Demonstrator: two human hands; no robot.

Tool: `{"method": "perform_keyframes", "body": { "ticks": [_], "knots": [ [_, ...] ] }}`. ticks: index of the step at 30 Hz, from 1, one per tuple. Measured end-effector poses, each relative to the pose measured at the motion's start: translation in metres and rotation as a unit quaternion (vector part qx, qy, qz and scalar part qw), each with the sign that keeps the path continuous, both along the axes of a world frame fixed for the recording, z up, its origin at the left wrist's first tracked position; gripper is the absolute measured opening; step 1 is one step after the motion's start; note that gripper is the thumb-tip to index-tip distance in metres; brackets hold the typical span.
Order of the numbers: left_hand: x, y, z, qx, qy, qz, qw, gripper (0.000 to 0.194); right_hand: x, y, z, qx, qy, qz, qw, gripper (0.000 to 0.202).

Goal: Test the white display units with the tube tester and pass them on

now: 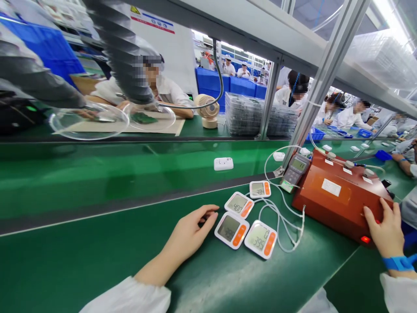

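Observation:
My left hand [195, 228] rests on the green bench with loosely bent fingers and nothing in them. Just right of its fingertips lie several white blood pressure monitors with orange buttons: one nearest the hand [231, 230], one reading about 395 [261, 239], one reading about 400 [239, 204], and a smaller-looking one behind [259, 189]. Thin clear tubes [280, 217] run from them to a reddish-brown metal box [325, 195]. My right hand [386, 228] lies with spread fingers on the box's right front, above a lit red switch [365, 239].
A handheld gauge [295, 169] leans by the box's left end, beside a metal post [325, 82]. White devices [223, 164] lie on the green conveyor belt [130, 169]. Beyond are stacked clear trays [244, 114], a small fan [207, 111] and co-workers in white.

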State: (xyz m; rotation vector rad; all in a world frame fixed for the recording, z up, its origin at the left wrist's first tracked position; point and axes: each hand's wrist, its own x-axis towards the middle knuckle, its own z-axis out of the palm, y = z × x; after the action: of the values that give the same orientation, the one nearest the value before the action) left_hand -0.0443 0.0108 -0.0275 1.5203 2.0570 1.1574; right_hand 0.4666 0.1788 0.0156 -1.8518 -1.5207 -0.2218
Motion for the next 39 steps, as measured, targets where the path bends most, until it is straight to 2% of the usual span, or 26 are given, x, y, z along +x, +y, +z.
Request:
{"method": "perform_keyframes", "body": {
  "ticks": [11, 20, 39],
  "knots": [
    [0.000, 0.000, -0.004, 0.013, -0.005, -0.003, 1.000, 0.045, -0.003, -0.002, 0.000, 0.014, -0.002, -0.017, 1.000, 0.086],
    [0.002, -0.002, 0.001, 0.011, -0.006, -0.011, 1.000, 0.043, 0.008, -0.006, -0.015, 0.036, -0.009, -0.006, 0.999, 0.078],
    [0.000, 0.000, -0.006, 0.007, 0.005, -0.007, 1.000, 0.046, 0.013, -0.003, -0.014, 0.055, 0.013, 0.023, 0.998, 0.079]
  ]
}}
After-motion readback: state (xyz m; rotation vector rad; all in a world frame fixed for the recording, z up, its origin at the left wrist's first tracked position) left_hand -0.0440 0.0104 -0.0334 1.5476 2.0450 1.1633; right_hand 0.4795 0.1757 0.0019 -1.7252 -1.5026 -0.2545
